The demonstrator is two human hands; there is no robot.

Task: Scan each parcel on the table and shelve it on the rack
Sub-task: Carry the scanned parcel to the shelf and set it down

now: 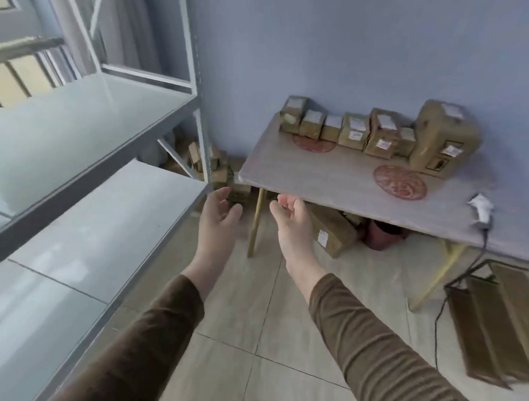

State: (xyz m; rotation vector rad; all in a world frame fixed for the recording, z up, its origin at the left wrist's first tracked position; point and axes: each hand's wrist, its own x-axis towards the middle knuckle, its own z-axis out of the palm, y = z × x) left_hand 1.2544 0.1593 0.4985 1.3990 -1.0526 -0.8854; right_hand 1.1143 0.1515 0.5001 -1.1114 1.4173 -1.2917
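Parcels point(378, 134) lined on table point(334, 176); left hand point(217, 212), right hand point(293, 215) outstretched, relaxed, empty.

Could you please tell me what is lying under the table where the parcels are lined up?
Under the table, a cardboard parcel with a white label lies tilted on the floor, with a reddish object beside it. The tabletop covers whatever sits further back.

Rack point(182, 112): painted metal frame, smooth light shelf boards with a slight sheen. Parcels point(354, 134) along table's far edge: brown cardboard, matt, white paper labels. Table point(318, 178): smooth pale top, wood legs. Scanner point(481, 209) at right edge: white plastic. Sleeves point(381, 351): brown ribbed knit cloth. Floor point(283, 307): glazed tile, faint gloss.
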